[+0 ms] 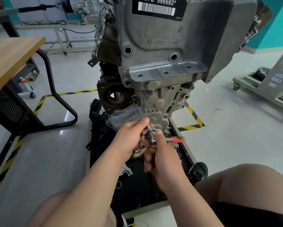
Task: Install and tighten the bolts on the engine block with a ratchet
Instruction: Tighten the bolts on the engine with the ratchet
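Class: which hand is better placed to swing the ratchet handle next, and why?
The right hand: it holds the ratchet at its head, beside the red handle sticking out rightward. The left hand grips the extension bar, steadying it against the engine block.

the engine block (162, 51) runs out past the top edge, which also clips its barcode label (158, 7). the ratchet (176, 139) has a red handle smeared by motion. its head is mostly covered by the right hand (165, 154), whose fingers fold out of sight beneath the palm. the left hand (131, 136) covers a stretch of the extension bar (140, 112). the bolt (134, 100) at the bar's tip is too small and shadowed to make out clearly. the desk (9, 59) is cut by the left edge.
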